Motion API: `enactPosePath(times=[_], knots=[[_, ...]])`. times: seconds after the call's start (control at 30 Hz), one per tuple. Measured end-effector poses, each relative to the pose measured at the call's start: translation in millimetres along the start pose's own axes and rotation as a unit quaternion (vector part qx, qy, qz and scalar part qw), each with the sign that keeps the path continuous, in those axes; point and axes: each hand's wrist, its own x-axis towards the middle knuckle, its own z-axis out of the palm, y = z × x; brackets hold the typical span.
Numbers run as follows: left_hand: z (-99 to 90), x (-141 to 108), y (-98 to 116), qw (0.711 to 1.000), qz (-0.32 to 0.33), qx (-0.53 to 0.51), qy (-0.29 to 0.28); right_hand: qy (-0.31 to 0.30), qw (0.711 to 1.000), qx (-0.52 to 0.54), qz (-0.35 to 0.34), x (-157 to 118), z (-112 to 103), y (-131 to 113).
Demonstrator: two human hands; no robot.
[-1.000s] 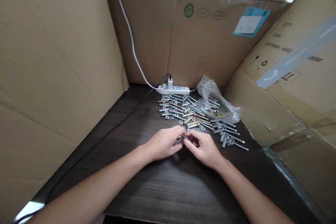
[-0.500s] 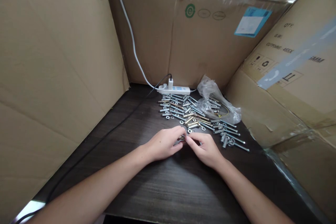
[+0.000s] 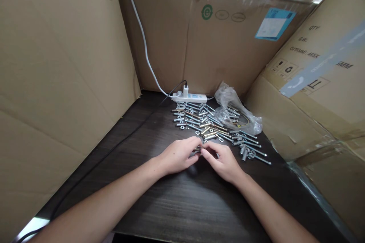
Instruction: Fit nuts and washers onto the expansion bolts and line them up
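Note:
My left hand (image 3: pixel 182 155) is closed in a pinch around a small shiny metal bolt (image 3: pixel 196 149), mostly hidden by the fingers. At the bolt's right end, the thumb and fingertips of my right hand (image 3: pixel 221 159) are pressed together. Whether a nut or washer sits between them I cannot make out. Just beyond both hands lie several loose bolts (image 3: pixel 251 143), metal sleeves (image 3: pixel 210 136), and flat washers (image 3: pixel 221 139), some silver and some brass-coloured.
Behind the hardware stands a white power strip (image 3: pixel 194 98) with a plug and a black cable (image 3: pixel 137 128) crossing the dark table (image 3: pixel 171 205). A clear plastic bag (image 3: pixel 228 97) rests at back right. Cardboard walls (image 3: pixel 68 53) enclose the left, back and right sides.
The fingers of my right hand have shifted slightly at the bolt's end, with the index finger more bent. My left hand keeps its place; the loose hardware has not moved.

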Motion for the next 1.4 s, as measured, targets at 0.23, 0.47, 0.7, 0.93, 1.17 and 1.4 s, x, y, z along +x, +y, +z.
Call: enactPosePath(times=[0.23,0.47,0.7,0.93,1.17,1.4], knots=[[0.5,-0.4,0.4,1.0,0.001,-0.002,0.003,0.0,1.0,0.012,-0.006,-0.4,2.0,1.2],[0.2,-0.4,0.8,1.0,-0.01,-0.011,0.011,0.001,1.0,0.009,-0.008,0.8,0.1,0.2],[1.1,-1.1,1.1,1.0,0.006,-0.008,0.013,0.002,1.0,-0.006,-0.014,1.2,0.9,0.4],[0.5,-0.9,2.3,1.0,0.0,-0.008,0.017,0.014,1.0,0.022,0.001,-0.1,-2.1,-1.4],[-0.1,-1.1,2.0,1.0,0.003,-0.001,0.015,0.012,1.0,0.007,-0.009,0.5,-0.9,0.6],[-0.2,-1.1,3.0,1.0,0.0,-0.001,0.016,-0.004,0.999,0.031,0.009,-0.6,-0.1,-1.4]])
